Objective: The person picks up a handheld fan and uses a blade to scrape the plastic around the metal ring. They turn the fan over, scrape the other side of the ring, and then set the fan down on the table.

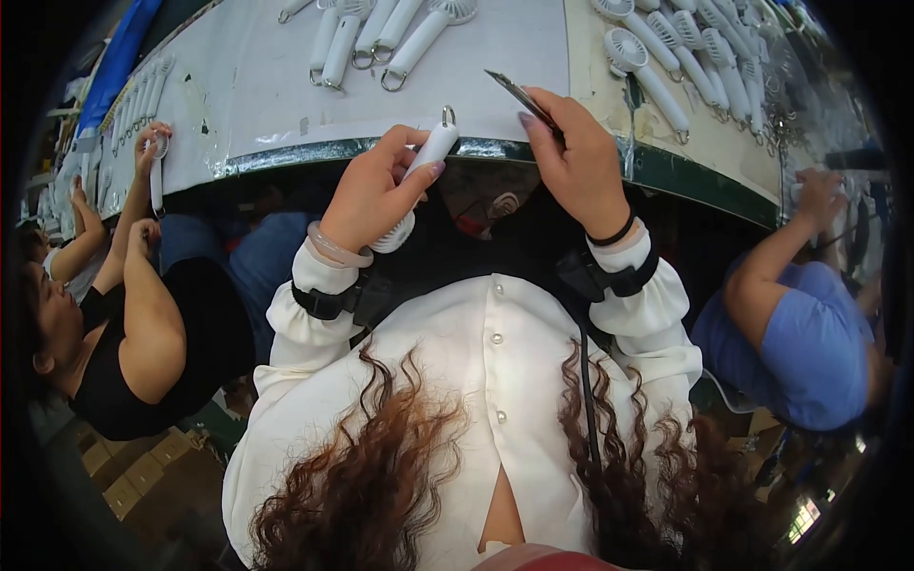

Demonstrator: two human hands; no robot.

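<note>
Our white fan [438,147] lies at the table's [257,114] near edge, long axis slanting, ring end [448,117] pointing away and rightward. Our left hand [373,195] wraps its handle; our right hand [579,157] pinches a metal tool [517,93] over the table.

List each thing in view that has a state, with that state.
Left hand: closed on held fan
Right hand: closed on metal tool
Held fan: ring end pointing away from wearer
Metal tool: apart from held fan
Middle fans: lying on table
Right fans: lying, bunched together
</note>
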